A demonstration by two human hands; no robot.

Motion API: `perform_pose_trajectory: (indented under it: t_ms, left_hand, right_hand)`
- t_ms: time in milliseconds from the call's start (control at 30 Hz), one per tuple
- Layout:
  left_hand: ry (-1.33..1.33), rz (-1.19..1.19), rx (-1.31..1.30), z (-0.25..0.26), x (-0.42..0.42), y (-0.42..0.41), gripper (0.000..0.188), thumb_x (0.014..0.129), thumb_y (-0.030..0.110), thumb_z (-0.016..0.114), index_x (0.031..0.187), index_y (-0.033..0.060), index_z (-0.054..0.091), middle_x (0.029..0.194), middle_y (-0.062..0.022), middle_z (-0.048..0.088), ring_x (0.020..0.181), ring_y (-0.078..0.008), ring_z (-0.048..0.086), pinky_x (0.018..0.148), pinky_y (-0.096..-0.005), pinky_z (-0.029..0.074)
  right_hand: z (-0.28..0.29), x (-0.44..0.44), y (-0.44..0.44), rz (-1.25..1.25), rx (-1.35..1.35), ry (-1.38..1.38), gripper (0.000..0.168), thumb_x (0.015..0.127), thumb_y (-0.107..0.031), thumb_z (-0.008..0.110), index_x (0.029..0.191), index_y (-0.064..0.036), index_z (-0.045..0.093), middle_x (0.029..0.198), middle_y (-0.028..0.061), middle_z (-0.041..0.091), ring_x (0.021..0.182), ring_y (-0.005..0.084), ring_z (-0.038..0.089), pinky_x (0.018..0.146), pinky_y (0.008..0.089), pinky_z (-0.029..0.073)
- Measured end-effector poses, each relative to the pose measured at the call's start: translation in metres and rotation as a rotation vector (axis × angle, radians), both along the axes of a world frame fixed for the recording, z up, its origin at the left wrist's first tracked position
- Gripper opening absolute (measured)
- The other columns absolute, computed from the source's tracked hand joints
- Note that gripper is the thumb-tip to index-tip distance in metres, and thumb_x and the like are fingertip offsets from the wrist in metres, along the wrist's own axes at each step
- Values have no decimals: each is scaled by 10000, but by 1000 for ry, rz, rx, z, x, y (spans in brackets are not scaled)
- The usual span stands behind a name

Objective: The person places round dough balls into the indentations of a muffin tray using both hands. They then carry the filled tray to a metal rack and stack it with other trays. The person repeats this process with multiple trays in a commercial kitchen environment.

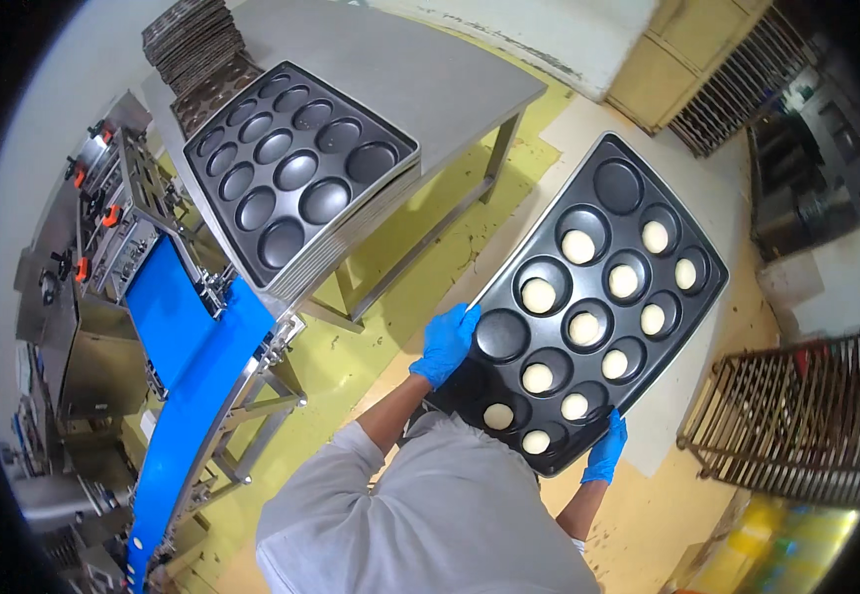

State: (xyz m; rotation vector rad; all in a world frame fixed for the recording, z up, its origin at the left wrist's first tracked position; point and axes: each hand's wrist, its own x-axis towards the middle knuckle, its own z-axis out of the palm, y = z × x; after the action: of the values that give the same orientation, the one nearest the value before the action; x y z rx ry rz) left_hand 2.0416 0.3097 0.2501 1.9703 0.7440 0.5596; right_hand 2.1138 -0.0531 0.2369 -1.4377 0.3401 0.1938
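Note:
Both my hands, in blue gloves, hold a dark metal baking tray (558, 345) with round wells in front of my body. My left hand (445, 345) grips its left long edge, and my right hand (607, 448) grips the opposite edge near the lower right corner. Pale dough balls (624, 281) sit in several wells, one per well. The round well at the far corner and one beside my left hand hold no dough. The wells nearest my body are partly in shadow or hidden.
A stack of similar trays (304, 160) stands on a steel table (400, 56) at upper left. Left of me runs a blue conveyor belt (200, 401) with a few dough pieces (137, 543) at its lower end. Slatted racks (794, 423) stand at the right, and darker trays (192, 44) are piled behind.

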Motion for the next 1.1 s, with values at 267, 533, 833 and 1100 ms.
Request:
perform_pose_trajectory:
  t_ms: [267, 533, 833, 1100]
  left_hand:
    - [115, 280, 22, 4, 136, 40, 355, 882, 359, 487, 789, 28, 577, 695, -234, 548, 645, -410, 530, 569, -437, 412]
    - [111, 773, -66, -32, 231, 91, 396, 867, 372, 497, 827, -3, 618, 769, -235, 601, 730, -384, 587, 624, -441, 428]
    - [-52, 1020, -299, -7, 272, 190, 391, 831, 313, 543, 935, -57, 610, 829, -171, 618, 772, -236, 569, 682, -375, 430]
    - [-357, 814, -95, 53, 312, 108, 442, 872, 275, 541, 1220, 7, 493, 1183, -159, 549, 1105, -213, 515, 921, -300, 399]
  right_hand:
    - [-58, 220, 76, 213, -47, 3, 321, 911, -326, 487, 989, -36, 598, 891, 25, 596, 763, 114, 532, 686, 253, 453]
    - [-46, 470, 230, 670, -538, -347, 319, 868, -237, 534, 749, 51, 601, 633, 73, 562, 605, 113, 452, 548, 317, 390]
    - [-15, 595, 473, 1003, -155, -362, 125, 759, -111, 590, 707, 2, 592, 636, 25, 523, 594, 112, 436, 522, 317, 381]
    - [-25, 679, 647, 1047, -342, -576, 230, 741, -199, 623, 831, 13, 620, 793, 81, 621, 693, 187, 534, 655, 380, 445]
